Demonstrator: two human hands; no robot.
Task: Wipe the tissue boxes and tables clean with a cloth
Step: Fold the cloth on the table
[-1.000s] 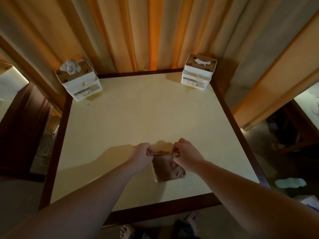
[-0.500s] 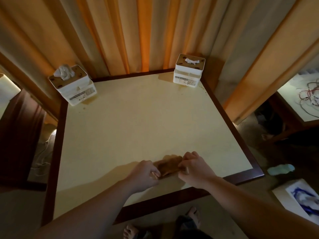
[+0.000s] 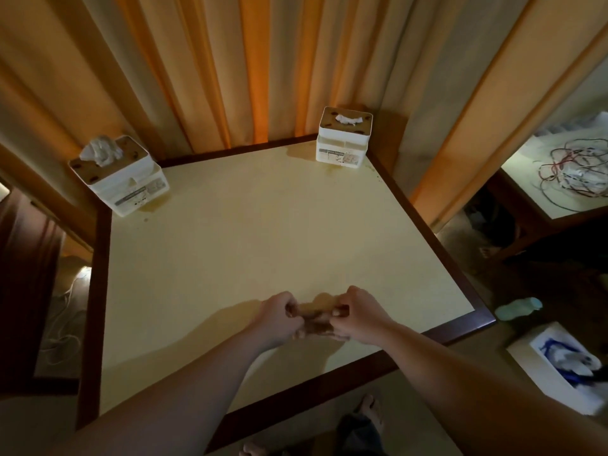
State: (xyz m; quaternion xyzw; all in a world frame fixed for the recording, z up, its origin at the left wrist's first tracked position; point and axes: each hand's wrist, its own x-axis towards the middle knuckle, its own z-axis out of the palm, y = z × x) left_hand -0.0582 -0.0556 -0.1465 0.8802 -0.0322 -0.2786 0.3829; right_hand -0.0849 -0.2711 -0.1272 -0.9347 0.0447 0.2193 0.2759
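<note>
A small brown cloth (image 3: 316,315) is bunched between both hands, near the front edge of the cream table (image 3: 256,245) with its dark wooden rim. My left hand (image 3: 278,319) grips its left end and my right hand (image 3: 357,315) its right end, fingers curled. Most of the cloth is hidden by my fingers. Two white tissue boxes with brown tops stand at the far corners: one at the left corner (image 3: 121,177) with a tissue puffed out, one at the right corner (image 3: 343,138). Yellowish stains mark the table around both boxes.
Orange and beige curtains (image 3: 263,67) hang behind the table. A second table (image 3: 559,179) at the right carries tangled cables. On the floor at the right lie a white box with blue print (image 3: 566,363) and a pale green object (image 3: 518,309). My bare feet show below the table.
The cloth hung open between my hands one second ago; it is now folded into a small wad held over the table. The view has swung a little to the right.
</note>
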